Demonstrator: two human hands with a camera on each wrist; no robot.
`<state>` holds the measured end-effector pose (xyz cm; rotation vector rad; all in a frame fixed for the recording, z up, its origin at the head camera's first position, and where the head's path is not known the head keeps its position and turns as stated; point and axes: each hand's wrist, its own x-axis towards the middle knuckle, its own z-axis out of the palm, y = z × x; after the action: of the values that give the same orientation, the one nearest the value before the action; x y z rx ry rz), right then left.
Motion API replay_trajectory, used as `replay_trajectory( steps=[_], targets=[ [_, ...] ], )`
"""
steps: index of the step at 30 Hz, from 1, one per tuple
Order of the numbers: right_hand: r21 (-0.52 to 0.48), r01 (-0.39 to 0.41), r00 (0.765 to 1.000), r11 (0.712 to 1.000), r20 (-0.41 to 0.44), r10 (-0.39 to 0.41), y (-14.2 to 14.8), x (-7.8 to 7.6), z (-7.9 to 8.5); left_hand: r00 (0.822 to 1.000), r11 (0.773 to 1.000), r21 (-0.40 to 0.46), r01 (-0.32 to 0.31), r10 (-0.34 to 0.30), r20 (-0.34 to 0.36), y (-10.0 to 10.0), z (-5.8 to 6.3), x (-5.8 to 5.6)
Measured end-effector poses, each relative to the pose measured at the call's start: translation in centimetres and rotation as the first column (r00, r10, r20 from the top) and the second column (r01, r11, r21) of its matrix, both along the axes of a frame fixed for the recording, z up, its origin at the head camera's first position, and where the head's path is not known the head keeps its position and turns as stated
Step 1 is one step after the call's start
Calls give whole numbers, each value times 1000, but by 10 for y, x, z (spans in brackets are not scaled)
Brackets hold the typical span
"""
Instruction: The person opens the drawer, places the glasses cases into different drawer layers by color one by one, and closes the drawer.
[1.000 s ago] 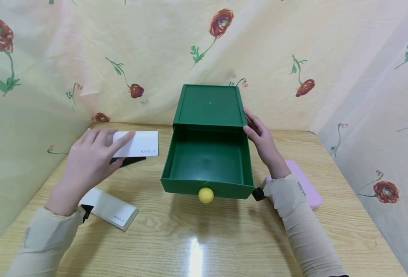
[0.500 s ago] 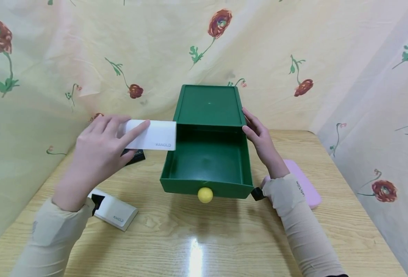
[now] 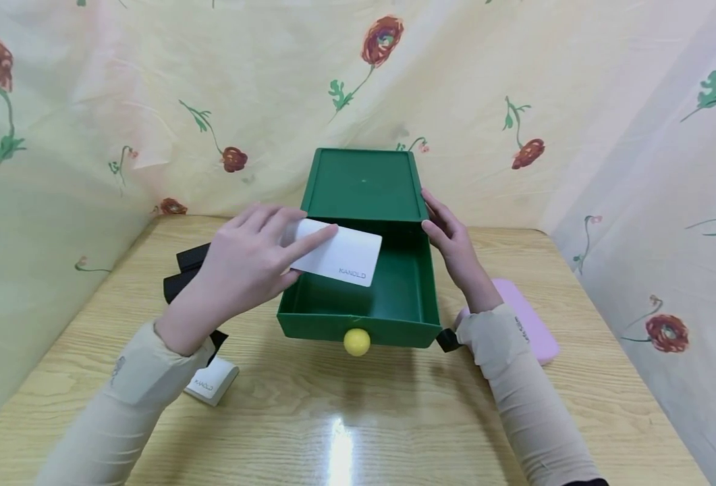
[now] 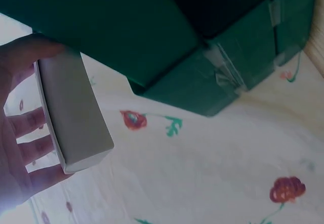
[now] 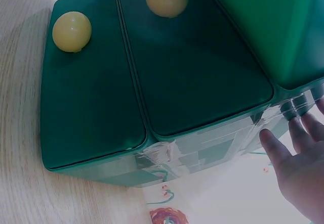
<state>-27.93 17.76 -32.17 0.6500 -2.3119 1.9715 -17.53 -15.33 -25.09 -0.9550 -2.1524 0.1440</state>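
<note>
White case (image 3: 345, 253) over the open green drawer (image 3: 327, 326), gripped by the left hand (image 3: 248, 253), the nearer one.
Two black cases (image 3: 178, 286) lie at 9 o'clock from the left hand and a second white case (image 3: 213, 379) near 7; its thumb and fingers pinch the held case, which extends from them toward 4 o'clock, long axis running 10 to 4, seemingly raised above the drawer floor. Half a second ago its lettered end only reached the drawer's left edge and it lay nearly level, 9 to 3; now it spans the left and middle, tilted. At the drawer's 2 o'clock, the right hand (image 3: 455, 246) rests relaxed fingers on the cabinet's (image 3: 364, 182) side, grasping nothing, as before. A pink case (image 3: 530, 324) lies at 5 o'clock from that hand.
</note>
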Motion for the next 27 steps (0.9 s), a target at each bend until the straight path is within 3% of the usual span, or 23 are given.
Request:
replay_trajectory(
  steps=[10,27],
  targets=[
    [-7,-4,1000,1000,-3,4,0,-1,0,996,998,-42,52,-49,70,25,3,-5],
    [-6,1,1000,1000,18,-1,0,1,1,986,985,-49,163,-162,30,53,-4,-21]
  ],
)
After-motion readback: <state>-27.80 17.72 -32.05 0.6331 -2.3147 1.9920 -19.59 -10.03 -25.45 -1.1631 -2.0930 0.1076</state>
